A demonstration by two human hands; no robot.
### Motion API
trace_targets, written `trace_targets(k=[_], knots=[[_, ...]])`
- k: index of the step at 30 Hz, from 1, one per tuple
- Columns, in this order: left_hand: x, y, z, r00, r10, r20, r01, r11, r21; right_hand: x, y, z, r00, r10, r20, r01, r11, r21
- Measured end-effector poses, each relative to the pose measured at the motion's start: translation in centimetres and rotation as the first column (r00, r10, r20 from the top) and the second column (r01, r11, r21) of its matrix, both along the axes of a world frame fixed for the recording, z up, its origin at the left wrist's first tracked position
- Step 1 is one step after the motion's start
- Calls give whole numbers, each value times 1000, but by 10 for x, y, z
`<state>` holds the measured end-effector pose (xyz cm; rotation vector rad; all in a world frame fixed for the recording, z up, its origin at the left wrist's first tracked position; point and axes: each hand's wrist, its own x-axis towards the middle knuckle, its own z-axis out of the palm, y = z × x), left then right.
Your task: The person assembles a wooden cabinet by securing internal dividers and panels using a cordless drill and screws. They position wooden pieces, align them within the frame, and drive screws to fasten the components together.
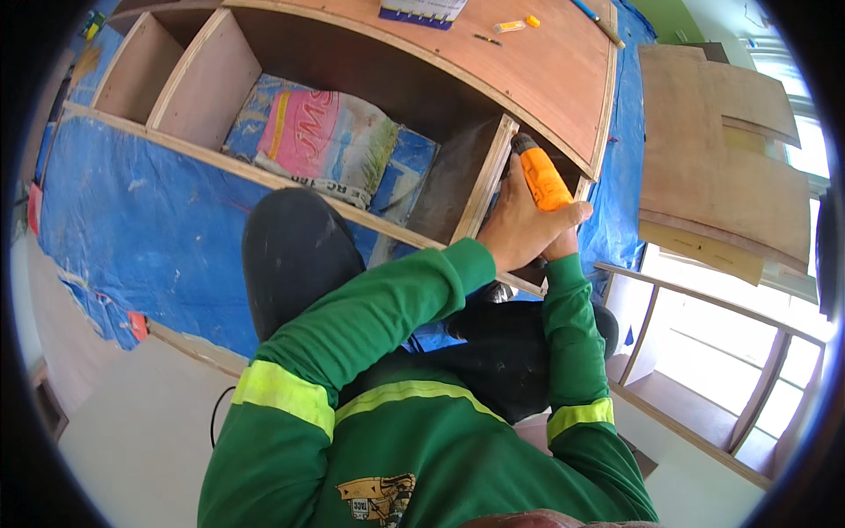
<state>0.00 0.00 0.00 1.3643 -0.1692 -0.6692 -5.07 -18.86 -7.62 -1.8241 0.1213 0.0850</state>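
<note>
An orange power drill (542, 180) points up and away from me, its tip by the plywood divider (485, 179) of a wooden cabinet (537, 70) that lies on its side. My left hand (518, 231) wraps the drill's grip from the left. My right hand (569, 236) comes up from below and closes on the same grip, mostly hidden behind the left hand. Both sleeves are green with yellow reflective bands. The drill's bit is out of sight behind the divider's edge.
A blue tarp (132, 220) covers the floor under the cabinet. A printed sack (326, 136) shows through an open compartment. Small yellow items (510, 26) and a pad (422, 11) lie on the cabinet's side. Plywood sheets (713, 150) lean at the right above a wooden frame (704, 304). My dark-trousered knee (295, 251) is bent in front.
</note>
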Motion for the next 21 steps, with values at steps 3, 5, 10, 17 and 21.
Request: trace_targets(k=[3, 5, 10, 17, 21], knots=[[-6, -5, 3, 999, 43, -7, -44, 998, -44, -4, 22, 29, 992, -114, -45, 118, 990, 80], [-4, -3, 7, 1000, 24, -20, -24, 1000, -9, -1, 28, 37, 990, -135, -46, 137, 990, 30], [-6, -9, 3, 998, 15, 58, -17, 999, 31, 2, 43, 70, 985, -169, -37, 168, 985, -35], [0, -3, 3, 999, -42, 20, 42, 999, 29, 1, 34, 48, 977, -213, -29, 209, 972, -110], [1, -3, -4, 997, -56, 44, 55, 998, 23, 5, 39, 50, 977, -212, -8, 208, 967, -149]])
